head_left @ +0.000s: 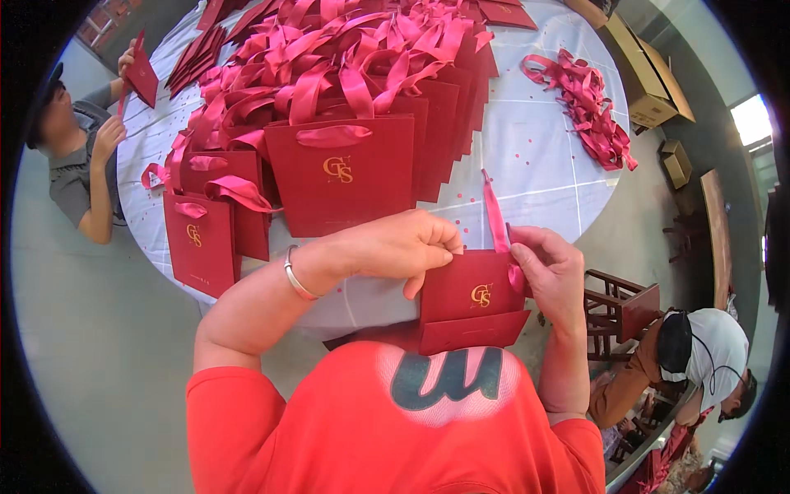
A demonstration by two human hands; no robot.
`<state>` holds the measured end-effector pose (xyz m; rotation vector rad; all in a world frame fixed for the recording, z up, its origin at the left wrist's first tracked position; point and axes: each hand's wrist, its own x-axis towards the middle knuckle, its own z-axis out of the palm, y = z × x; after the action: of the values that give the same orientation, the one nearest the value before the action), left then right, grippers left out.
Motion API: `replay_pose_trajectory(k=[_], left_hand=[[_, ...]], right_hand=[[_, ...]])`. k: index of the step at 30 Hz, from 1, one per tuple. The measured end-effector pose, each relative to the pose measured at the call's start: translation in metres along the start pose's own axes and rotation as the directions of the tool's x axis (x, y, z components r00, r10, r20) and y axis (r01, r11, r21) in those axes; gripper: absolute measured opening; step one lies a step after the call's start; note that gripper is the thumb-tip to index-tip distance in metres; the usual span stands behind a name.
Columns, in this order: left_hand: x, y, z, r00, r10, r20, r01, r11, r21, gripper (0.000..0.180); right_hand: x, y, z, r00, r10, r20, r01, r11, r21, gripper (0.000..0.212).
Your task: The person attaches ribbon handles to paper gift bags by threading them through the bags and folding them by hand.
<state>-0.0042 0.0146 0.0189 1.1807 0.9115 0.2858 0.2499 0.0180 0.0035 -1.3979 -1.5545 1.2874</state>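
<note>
A small dark red paper gift bag (448,284) with a gold emblem stands before me at the table's near edge, its bottom part folded up. My left hand (407,247), a silver bangle on its wrist, is closed at the bag's upper left corner, thumb and index finger pinching the top edge. At the upper right corner my right hand (550,267) pinches a pink ribbon (494,210). One end of the ribbon points up and away over the table; a short piece hangs against the bag's front. The right fingertips are partly hidden behind the bag and ribbon.
Rows of red bags with pink ribbon handles (341,177) fill the white-covered round table (510,177). Loose ribbons (588,107) lie at its right. Someone at far left holds a red bag (141,76). A wooden stool (621,305) and another person (708,354) are at right.
</note>
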Motion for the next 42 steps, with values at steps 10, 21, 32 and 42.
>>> replay_pose_trajectory(k=[10, 21, 32, 42], left_hand=[[0.003, 0.004, 0.003, 0.998, -0.059, -0.033, 0.058, 0.998, -0.032, 0.013], [0.005, -0.007, 0.002, 0.995, -0.003, 0.097, 0.035, 0.943, -0.332, 0.017], [0.005, -0.006, 0.004, 0.995, 0.037, 0.097, -0.006, 0.953, -0.302, 0.016], [0.006, -0.001, 0.018, 0.994, 0.005, -0.107, -0.023, 0.986, -0.164, 0.011]], right_hand=[[-0.013, -0.022, 0.028, 0.711, -0.692, 0.124, 0.655, 0.588, -0.475, 0.018], [-0.003, -0.005, 0.025, 0.912, -0.395, 0.109, 0.409, 0.896, -0.17, 0.01], [-0.001, -0.002, 0.02, 0.897, -0.425, 0.119, 0.438, 0.891, -0.12, 0.009], [-0.005, -0.001, 0.024, 0.914, -0.398, 0.076, 0.399, 0.917, 0.005, 0.009]])
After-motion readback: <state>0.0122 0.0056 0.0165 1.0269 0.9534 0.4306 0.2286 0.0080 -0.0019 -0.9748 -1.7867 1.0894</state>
